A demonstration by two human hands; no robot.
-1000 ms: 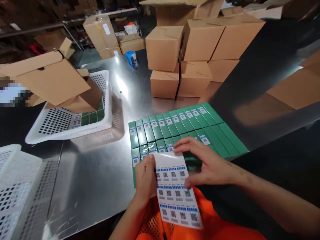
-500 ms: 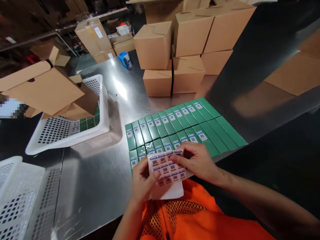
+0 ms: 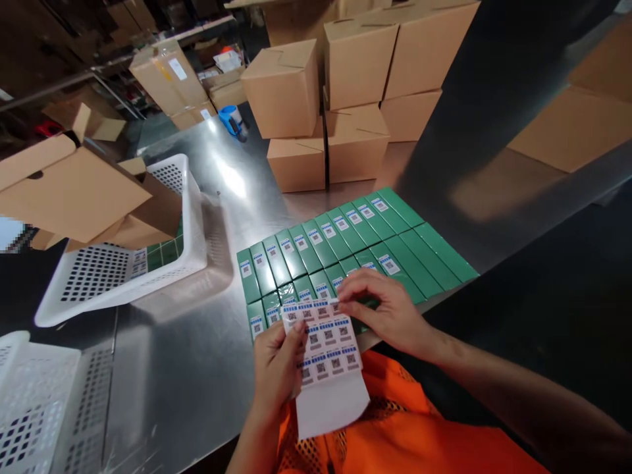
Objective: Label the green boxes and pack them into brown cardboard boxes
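Note:
My left hand (image 3: 277,361) grips the left edge of a white sheet of QR-code stickers (image 3: 328,337), thumb on top. The sheet's lower end is bare backing paper. My right hand (image 3: 388,315) pinches the top right corner of the sheet between thumb and forefinger; whether a sticker is lifted there, I cannot tell. Just beyond lie two rows of slim green boxes (image 3: 316,245), side by side. The far row and most of the near row carry such stickers; several boxes at the right end show none. My hands and the sheet hide part of the near row.
On the metal table (image 3: 197,368), a white perforated basket (image 3: 195,230) at left holds green boxes and an open carton (image 3: 93,191). Another white basket (image 3: 39,388) stands nearer. Brown cartons (image 3: 281,92) are stacked behind, beside a blue tape dispenser (image 3: 231,120).
My right fingers have moved from over the sheet's face to its top right corner. The sheet now lies flatter towards me, with more backing paper showing. The whole view has shifted slightly.

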